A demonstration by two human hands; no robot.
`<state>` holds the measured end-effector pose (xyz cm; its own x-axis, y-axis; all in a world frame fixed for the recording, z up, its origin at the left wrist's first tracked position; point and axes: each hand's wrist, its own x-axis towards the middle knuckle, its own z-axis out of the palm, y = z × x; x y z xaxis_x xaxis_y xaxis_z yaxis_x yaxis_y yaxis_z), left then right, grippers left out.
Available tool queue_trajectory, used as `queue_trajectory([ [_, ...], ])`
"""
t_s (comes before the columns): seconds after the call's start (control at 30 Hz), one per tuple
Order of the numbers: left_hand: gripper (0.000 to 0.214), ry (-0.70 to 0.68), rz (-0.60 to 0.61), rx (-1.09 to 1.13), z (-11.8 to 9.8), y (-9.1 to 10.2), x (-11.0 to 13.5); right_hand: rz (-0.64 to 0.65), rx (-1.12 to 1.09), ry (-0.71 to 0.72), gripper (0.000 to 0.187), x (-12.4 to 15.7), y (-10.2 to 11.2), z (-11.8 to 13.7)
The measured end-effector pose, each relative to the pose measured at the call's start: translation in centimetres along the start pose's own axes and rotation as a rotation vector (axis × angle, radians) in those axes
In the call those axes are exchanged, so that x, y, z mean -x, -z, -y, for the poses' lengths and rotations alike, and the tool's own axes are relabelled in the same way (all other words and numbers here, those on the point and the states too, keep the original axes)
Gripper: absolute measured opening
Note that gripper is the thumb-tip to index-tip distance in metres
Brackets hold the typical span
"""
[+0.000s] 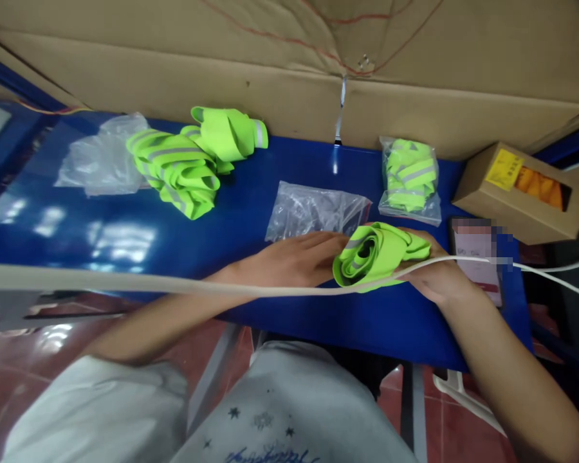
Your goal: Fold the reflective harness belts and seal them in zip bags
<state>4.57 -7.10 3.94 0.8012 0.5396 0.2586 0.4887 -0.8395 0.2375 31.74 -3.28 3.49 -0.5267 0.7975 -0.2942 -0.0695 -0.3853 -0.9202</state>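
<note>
A fluorescent yellow-green reflective strap (374,254), wound into a loose roll with a grey stripe, is held low over the table's front part. My right hand (427,273) grips it from the right, its fingers mostly hidden behind the roll. My left hand (299,258) reaches in from the left, fingers together against the roll's left side, fingertips partly hidden. Just beyond my left hand lies a flat clear plastic bag (313,209), its near edge covered by the fingers. Farther right, a clear bag (433,211) contains another folded reflective strap (412,173).
Loose reflective straps (174,164) are heaped at the back left beside crumpled clear bags (101,157). A cardboard box (492,183) with orange contents and a phone (477,263) are at the right of the blue table (241,212). A white cable (289,291) crosses the view.
</note>
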Motion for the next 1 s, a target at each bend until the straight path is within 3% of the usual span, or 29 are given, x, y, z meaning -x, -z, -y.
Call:
queue_trajectory([
  [0.13, 0.03, 0.148, -0.093, 0.143, 0.6, -0.5, 1.8, 0.041, 0.035, -0.019, 0.073, -0.2, -0.1, 0.6],
  [0.27, 0.026, -0.087, -0.314, 0.101, 1.3, -0.3, 2.7, -0.014, 0.002, -0.017, 0.077, -0.6, 0.0, 0.2],
  [0.37, 0.03, -0.146, -0.465, 0.077, 1.4, -0.2, 2.3, -0.093, -0.004, -0.051, 0.067, -0.8, 0.0, -0.2],
  [0.53, 0.015, -0.239, -0.444, -0.027, 1.0, -0.4, 1.3, -0.18, 0.046, -0.111, 0.058, -0.9, -1.3, -0.2],
  [0.67, 0.021, -0.242, -0.456, 0.058, 0.9, -1.0, 1.2, -0.204, 0.08, -0.121, 0.053, -0.8, -2.3, -0.1],
  [0.73, 0.024, -0.158, -0.481, 0.164, 0.7, -1.3, 1.2, -0.217, 0.087, -0.111, 0.053, -0.8, -2.5, -0.2],
  [0.87, 0.027, 0.319, -0.687, 0.42, 0.0, -1.9, 0.4, -0.226, 0.099, -0.065, 0.054, -0.8, -2.9, -0.2],
  [0.93, 0.033, 0.471, -0.673, 0.582, -0.2, -1.9, -0.1, -0.223, 0.123, -0.038, 0.051, -0.8, -3.0, -0.2],
  [1.0, 0.027, 0.507, -0.624, 0.64, -0.3, -1.5, -0.4, -0.229, 0.172, -0.014, 0.046, -0.8, -3.1, -0.1],
])
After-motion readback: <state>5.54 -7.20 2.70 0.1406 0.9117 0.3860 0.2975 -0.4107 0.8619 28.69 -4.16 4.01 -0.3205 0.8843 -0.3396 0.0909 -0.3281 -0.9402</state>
